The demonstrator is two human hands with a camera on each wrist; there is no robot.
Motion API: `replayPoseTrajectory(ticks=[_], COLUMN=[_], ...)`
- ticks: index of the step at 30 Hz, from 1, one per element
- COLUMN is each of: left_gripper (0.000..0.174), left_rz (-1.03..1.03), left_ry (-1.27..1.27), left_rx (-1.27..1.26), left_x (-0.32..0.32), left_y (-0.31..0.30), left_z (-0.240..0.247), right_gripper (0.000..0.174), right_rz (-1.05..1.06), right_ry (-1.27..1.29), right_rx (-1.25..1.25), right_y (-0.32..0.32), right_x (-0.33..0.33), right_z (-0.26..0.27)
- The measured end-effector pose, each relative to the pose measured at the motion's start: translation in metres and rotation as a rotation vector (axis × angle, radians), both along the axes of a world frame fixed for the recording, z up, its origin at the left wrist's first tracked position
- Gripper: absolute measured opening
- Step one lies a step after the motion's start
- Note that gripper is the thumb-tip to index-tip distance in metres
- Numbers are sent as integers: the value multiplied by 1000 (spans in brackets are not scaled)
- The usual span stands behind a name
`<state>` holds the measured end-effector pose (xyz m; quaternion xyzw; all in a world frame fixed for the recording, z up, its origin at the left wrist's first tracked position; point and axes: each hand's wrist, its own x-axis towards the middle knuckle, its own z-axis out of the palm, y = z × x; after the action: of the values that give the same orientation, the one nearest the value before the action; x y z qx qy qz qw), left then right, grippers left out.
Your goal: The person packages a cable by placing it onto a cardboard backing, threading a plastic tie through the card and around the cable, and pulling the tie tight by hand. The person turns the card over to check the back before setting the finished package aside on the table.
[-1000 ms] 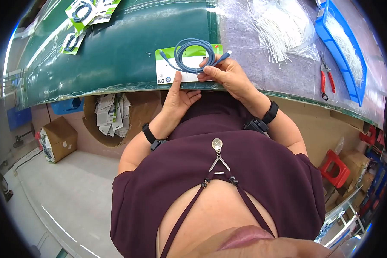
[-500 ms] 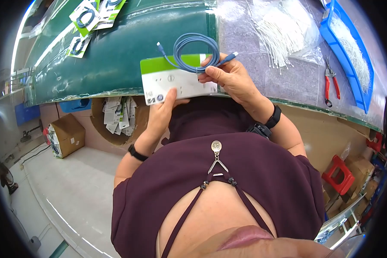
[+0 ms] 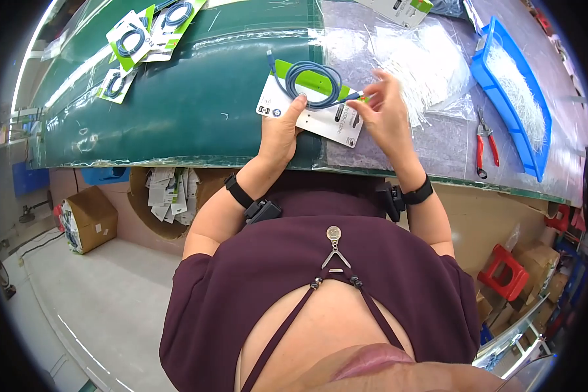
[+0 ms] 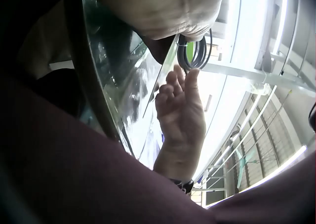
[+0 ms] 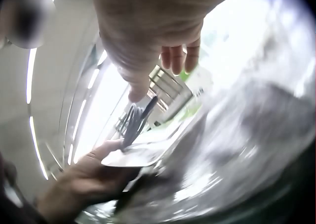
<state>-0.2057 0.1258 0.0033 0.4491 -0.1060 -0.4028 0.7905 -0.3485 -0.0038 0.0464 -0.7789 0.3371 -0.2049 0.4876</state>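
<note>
A blue coiled cable with a connector at each end lies against a white and green printed card. My left hand holds both, thumb pressed on the coil and fingers behind the card. Card and cable are above the table's front edge, tilted down to the right. My right hand is beside the card's right end, its fingers apart and thumb close to the cable's connector. In the right wrist view, the thumb is near the coiled cable, with the other fingers stretched away from it.
Carded cables lie at the table's back left. To the right are a pile of thin white ties on plastic, red-handled cutters and a blue tray of white strands. Below the table, a carton holds several cards.
The card has turned and moved up and right, with the cable now against it. My left hand has taken hold of both. My right hand has let go of the cable and moved right.
</note>
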Motion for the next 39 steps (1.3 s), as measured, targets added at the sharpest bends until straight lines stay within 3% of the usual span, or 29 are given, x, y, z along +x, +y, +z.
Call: replayPoseTrajectory(ticks=[1, 2, 5, 13, 23, 30, 36, 39], left_gripper=[39, 40, 42, 48, 51, 51, 46, 40], left_rz=[-10, -21, -72, -74, -148, -178, -213, -279], left_ry=[-8, -16, -32, -108, 147, 153, 144, 302], left_rx=[19, 38, 73, 81, -32, -33, -3, 37], left_x=[2, 4, 0, -4, -2, 4, 9, 13], left_y=[-1, -1, 0, 9, 16, 16, 19, 22], left_z=[-2, -4, -2, 10, 6, 6, 0, 10], right_gripper=[53, 53, 74, 88, 93, 94, 79, 73], right_rz=[-114, -106, 589, 919, 886, 968, 941, 859], right_ry=[16, 18, 0, 98, 84, 76, 158, 176], right_rx=[-400, -402, -1063, -1014, -938, -920, -963, -938], right_y=[-2, -3, 1, -28, -27, -33, -34, -40], right_x=[0, 5, 20, 59, 58, 58, 61, 57], right_z=[5, 11, 31, 33, 11, 24, 22, 16])
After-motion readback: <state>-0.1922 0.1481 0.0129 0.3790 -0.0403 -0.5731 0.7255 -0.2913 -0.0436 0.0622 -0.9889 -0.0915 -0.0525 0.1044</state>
